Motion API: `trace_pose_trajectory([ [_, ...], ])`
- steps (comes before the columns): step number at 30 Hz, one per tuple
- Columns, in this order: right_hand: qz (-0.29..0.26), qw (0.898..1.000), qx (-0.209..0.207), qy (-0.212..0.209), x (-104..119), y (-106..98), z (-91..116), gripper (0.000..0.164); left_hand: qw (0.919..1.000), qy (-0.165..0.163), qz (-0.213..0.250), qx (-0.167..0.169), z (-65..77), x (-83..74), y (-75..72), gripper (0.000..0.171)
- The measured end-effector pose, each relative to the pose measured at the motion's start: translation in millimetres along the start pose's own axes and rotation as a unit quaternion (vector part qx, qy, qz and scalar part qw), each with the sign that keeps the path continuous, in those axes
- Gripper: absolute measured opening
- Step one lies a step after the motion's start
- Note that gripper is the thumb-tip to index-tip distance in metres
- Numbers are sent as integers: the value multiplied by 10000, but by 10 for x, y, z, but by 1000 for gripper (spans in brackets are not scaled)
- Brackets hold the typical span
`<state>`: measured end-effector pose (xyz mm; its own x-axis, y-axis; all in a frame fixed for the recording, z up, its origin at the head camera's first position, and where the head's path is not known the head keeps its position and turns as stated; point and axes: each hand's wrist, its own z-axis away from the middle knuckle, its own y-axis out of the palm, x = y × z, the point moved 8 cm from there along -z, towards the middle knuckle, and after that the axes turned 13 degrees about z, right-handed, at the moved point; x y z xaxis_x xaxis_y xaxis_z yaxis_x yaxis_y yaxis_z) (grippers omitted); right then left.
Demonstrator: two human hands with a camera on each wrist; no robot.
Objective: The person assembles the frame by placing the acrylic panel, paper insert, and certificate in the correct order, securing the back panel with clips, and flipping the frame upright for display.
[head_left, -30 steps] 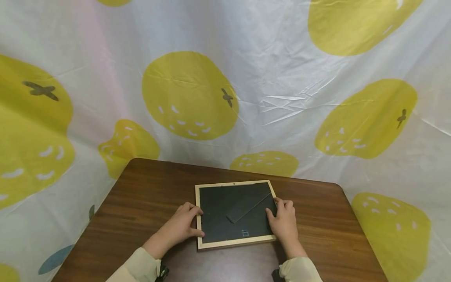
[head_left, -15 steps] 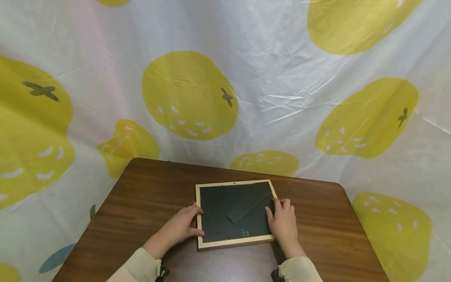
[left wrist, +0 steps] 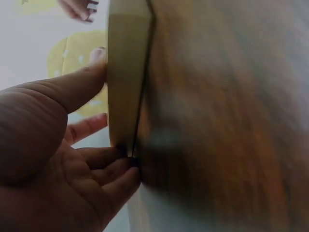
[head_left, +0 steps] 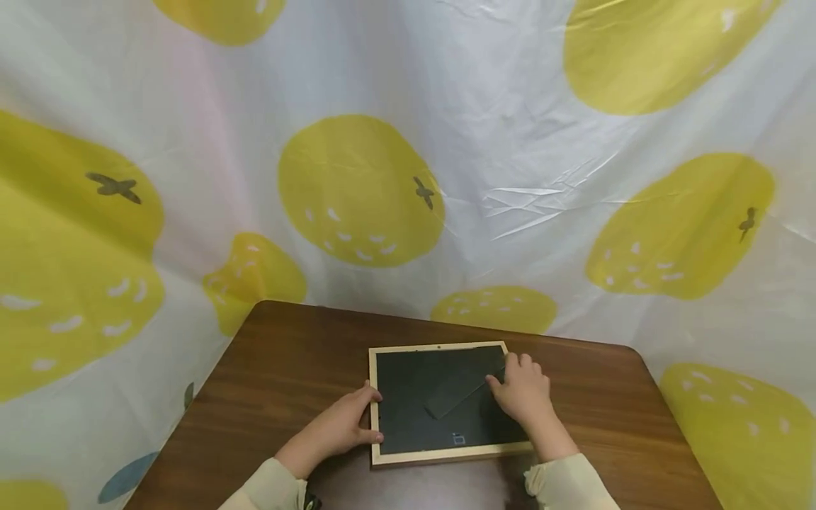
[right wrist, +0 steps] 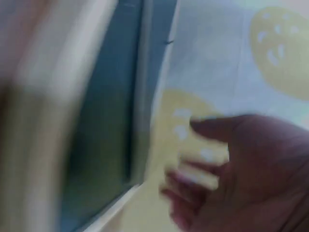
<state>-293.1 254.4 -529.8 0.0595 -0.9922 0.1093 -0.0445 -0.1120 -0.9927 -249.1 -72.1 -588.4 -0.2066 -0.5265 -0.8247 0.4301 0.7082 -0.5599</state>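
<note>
A picture frame (head_left: 414, 382) lies back side up on the table, with a pale wooden border and a black backing. A flat black stand leg (head_left: 460, 395) runs diagonally across the backing. My left hand (head_left: 341, 425) grips the frame's left side, and in the left wrist view the thumb and fingers (left wrist: 118, 188) lie about its wooden edge (left wrist: 126, 72). Over the right border hovers my right hand (head_left: 528, 393), its fingers loosely bent. The right wrist view, though blurred, shows that hand (right wrist: 260, 169) apart from the frame (right wrist: 104, 121) with nothing in it.
The brown wooden table (head_left: 306, 354) has rounded far corners. Behind and beside it hangs a white curtain (head_left: 497, 156) printed with yellow fruit. Pale sleeves (head_left: 270, 487) cover both forearms.
My right hand has come off the frame's right edge and moved up and inward over it. The left hand keeps its hold. The head view has shifted slightly.
</note>
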Motion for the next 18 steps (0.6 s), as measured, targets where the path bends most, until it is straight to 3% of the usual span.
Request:
trace_pose_trajectory([
  [2,-336,9970,-128,-679,268,-64,-112,37,9998,3,180,-5,2,3,-11,67],
  [4,-696,9877,-120,-1394,556,-24,-224,28,9995,1,313,22,11,24,-52,66],
  [7,-867,9738,-190,-2093,887,119,-357,30,9988,65,463,122,28,52,-136,64],
  [11,-499,9668,-584,-2437,1090,297,-445,41,9970,12,687,345,53,132,-173,76],
  [15,-333,9661,-598,-2489,1184,418,-478,40,9953,-65,871,411,89,223,-134,97],
  [18,-44,9689,-547,-2411,1214,465,-499,39,9955,16,876,367,105,246,-103,102],
])
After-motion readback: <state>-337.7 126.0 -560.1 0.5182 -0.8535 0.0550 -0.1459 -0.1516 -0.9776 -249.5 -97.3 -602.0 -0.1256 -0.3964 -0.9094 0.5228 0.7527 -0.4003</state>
